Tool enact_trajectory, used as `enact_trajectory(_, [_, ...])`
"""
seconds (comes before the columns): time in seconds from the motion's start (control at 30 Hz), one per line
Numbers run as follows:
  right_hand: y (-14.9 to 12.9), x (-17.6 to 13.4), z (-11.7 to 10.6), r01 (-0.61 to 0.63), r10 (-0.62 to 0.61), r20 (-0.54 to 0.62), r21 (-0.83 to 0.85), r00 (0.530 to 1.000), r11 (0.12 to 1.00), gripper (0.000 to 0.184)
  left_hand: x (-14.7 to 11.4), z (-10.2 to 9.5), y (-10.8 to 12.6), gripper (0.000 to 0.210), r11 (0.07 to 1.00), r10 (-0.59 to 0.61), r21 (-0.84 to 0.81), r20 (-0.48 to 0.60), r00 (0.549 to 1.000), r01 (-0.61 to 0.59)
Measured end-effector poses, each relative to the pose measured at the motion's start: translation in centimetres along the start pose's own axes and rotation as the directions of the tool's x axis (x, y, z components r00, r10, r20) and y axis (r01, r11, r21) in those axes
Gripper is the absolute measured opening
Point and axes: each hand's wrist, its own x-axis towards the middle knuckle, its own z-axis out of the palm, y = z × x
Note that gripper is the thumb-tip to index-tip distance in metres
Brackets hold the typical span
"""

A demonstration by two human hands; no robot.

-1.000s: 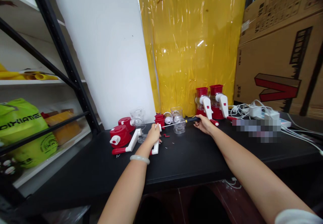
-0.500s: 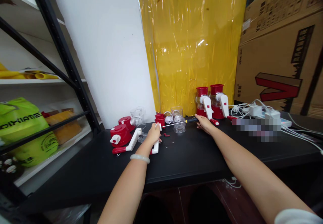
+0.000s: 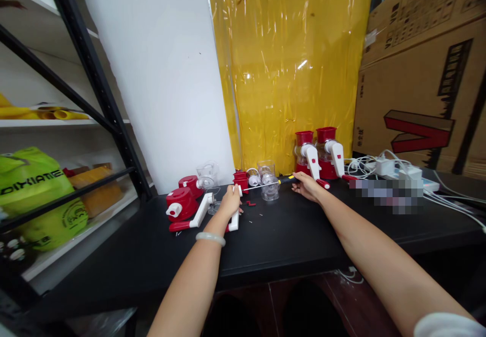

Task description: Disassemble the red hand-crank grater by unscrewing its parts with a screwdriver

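Observation:
My left hand (image 3: 231,202) is closed around a white crank handle (image 3: 234,220) whose red grip shows below the fingers. My right hand (image 3: 307,187) pinches the black-and-yellow handle of a screwdriver (image 3: 289,179) at its end. The long shaft runs left to the white end of the crank handle, where fingers partly hide the tip. Behind the shaft stands a clear plastic housing (image 3: 270,190), beside a white-and-clear part (image 3: 253,177) and a red part (image 3: 240,180). A small red piece (image 3: 250,203) and a few screws (image 3: 260,215) lie on the black table (image 3: 288,246).
At left sit red bases (image 3: 182,204) with another crank handle (image 3: 197,216) and a clear housing (image 3: 207,175). Two red-and-white hand-crank grinders (image 3: 330,154) stand back right. White cables and chargers (image 3: 383,167) lie farther right, before a large cardboard box (image 3: 421,83).
The screwdriver handle has turned, with a yellow mark now facing up. My right-hand fingers have shifted slightly on it; my left hand stays in place.

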Motion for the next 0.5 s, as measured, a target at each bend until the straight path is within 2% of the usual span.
enact_trajectory(0.1, [-0.24, -0.13, 0.15, -0.002, 0.002, -0.01, 0.017, 1.0, 1.0, 0.027, 0.0, 0.04, -0.05, 0.04, 1.0, -0.006, 0.011, 0.018, 1.0, 0.005])
enact_trajectory(0.2, [-0.23, 0.04, 0.28, 0.006, -0.01, -0.055, -0.065, 0.998, 0.998, 0.023, -0.09, 0.12, -0.01, 0.04, 1.0, -0.006, 0.023, 0.029, 1.0, 0.006])
enact_trajectory(0.3, [-0.2, 0.27, 0.3, 0.016, -0.048, -0.118, -0.258, 0.992, 0.966, 0.031, -0.21, 0.18, 0.07, 0.04, 0.999, -0.002, 0.037, 0.028, 1.0, 0.001])
enact_trajectory(0.4, [-0.28, 0.28, 0.1, 0.04, -0.12, -0.132, -0.491, 0.984, 0.87, 0.048, -0.28, 0.23, 0.11, 0.04, 0.999, 0.002, 0.046, 0.028, 1.0, -0.003])
enact_trajectory(0.5, [-0.32, 0.15, -0.17, 0.043, -0.155, -0.141, -0.59, 0.978, 0.806, 0.054, -0.31, 0.28, 0.07, 0.039, 0.999, 0.003, 0.035, 0.032, 0.999, -0.004])
